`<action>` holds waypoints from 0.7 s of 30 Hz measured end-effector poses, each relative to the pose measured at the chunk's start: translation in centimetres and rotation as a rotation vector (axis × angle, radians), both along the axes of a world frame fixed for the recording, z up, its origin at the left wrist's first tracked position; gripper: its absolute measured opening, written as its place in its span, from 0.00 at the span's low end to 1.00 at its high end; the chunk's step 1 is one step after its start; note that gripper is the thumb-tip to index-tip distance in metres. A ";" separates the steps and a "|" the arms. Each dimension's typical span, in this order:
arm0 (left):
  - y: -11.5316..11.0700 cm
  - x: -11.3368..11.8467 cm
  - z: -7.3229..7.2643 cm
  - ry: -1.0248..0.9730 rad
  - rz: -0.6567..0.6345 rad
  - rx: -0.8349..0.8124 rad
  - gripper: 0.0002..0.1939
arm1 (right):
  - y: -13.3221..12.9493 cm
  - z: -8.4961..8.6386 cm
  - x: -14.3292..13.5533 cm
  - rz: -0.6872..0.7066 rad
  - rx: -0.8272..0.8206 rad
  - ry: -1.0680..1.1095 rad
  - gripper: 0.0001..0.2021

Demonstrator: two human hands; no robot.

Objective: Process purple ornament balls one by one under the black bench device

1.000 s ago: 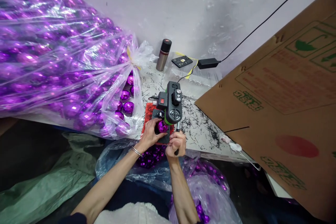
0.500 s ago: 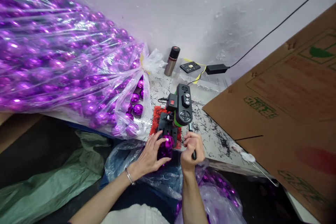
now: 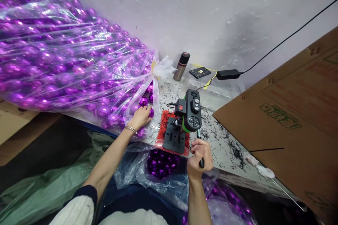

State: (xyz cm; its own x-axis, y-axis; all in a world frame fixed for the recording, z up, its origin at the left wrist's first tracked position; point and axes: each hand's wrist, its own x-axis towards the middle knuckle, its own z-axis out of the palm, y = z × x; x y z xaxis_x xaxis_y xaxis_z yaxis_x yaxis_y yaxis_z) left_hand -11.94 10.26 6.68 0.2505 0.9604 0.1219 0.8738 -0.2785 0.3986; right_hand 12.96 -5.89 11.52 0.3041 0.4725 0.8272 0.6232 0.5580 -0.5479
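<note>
While the person's right hand (image 3: 201, 156) is wrapped around the black lever handle (image 3: 202, 164) of a benchtop machine (image 3: 192, 110), the left hand (image 3: 141, 117) curls over loose purple baubles (image 3: 144, 101) on the surface (image 3: 167, 89), near the tied neck of a clear plastic bag (image 3: 105, 56); whether its fingers grip one cannot be told. The baubles are rounded, glossy and mirror-bright, with faceted skins. The machine has a black vented head and a red switch (image 3: 181, 107); its slotted base plate (image 3: 173, 137) sits on a red mat (image 3: 163, 124).
</note>
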 end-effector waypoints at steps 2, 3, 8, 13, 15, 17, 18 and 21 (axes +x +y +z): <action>-0.2 -0.3 0.6 -0.033 0.017 0.007 0.23 | -0.1 0.4 -0.1 0.006 -0.005 0.000 0.19; -0.4 -0.4 1.1 -0.086 0.038 0.023 0.23 | -0.1 0.8 -0.1 0.005 -0.012 0.004 0.19; -3.8 1.1 2.4 -0.736 0.095 -0.057 0.30 | 0.0 2.8 -0.6 -0.018 -0.059 0.074 0.20; -9.3 6.8 -0.8 -1.131 -0.027 -0.305 0.29 | 0.2 3.9 -0.7 -0.041 -0.074 0.086 0.20; -10.6 8.4 -2.7 -1.063 -0.019 -0.282 0.30 | 0.2 4.1 -0.6 -0.038 -0.082 0.065 0.19; -11.1 9.3 -4.1 -0.915 0.014 -0.205 0.30 | 0.2 4.1 -0.5 -0.027 -0.073 0.043 0.18; -11.2 9.5 -4.7 -0.837 0.024 -0.165 0.30 | 0.2 4.1 -0.5 -0.019 -0.063 0.033 0.18; -11.0 9.5 -5.4 -0.660 -0.012 -0.082 0.29 | 0.2 4.0 -0.5 -0.008 -0.041 0.018 0.18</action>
